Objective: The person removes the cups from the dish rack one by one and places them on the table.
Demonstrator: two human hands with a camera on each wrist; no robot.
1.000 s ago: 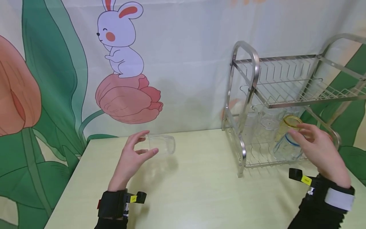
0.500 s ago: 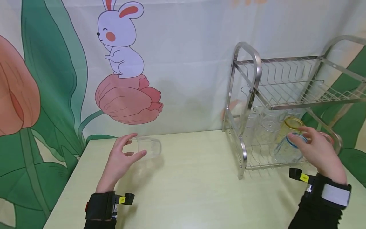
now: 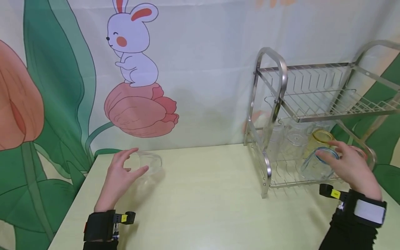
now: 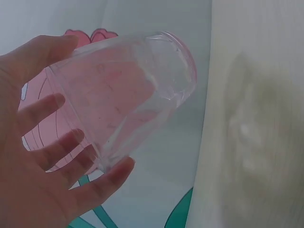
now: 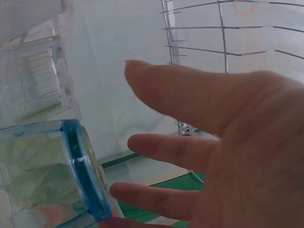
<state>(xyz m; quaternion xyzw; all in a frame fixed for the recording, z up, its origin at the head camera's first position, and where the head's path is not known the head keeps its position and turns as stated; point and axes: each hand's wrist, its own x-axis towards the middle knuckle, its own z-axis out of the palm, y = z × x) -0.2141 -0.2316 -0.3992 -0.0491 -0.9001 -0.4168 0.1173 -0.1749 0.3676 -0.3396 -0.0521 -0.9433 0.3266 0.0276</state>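
Observation:
Above the left part of the table, my left hand (image 3: 117,177) holds a clear drinking glass (image 3: 152,163) by its open end, thumb and fingers spread around the rim. The glass lies on its side in the air, base pointing away from the palm, as the left wrist view shows the clear glass (image 4: 128,90) tilted. On the right, my right hand (image 3: 356,170) hovers at a blue-rimmed glass (image 3: 316,168) on the lower shelf of the rack. Its fingers are loosely extended beside the blue rim (image 5: 83,166); whether a lower finger touches it is hard to tell.
A two-tier metal dish rack (image 3: 265,163) stands at the right against the printed backdrop (image 3: 206,83). Its lower shelf also bears a yellow-rimmed glass (image 3: 312,141), several clear glasses (image 3: 294,139) and a red rim partly behind my right hand. The pale table (image 3: 203,208) spreads in front.
My left hand has moved left with the clear glass, away from the rack. The right hand has barely shifted, staying by the blue-rimmed glass.

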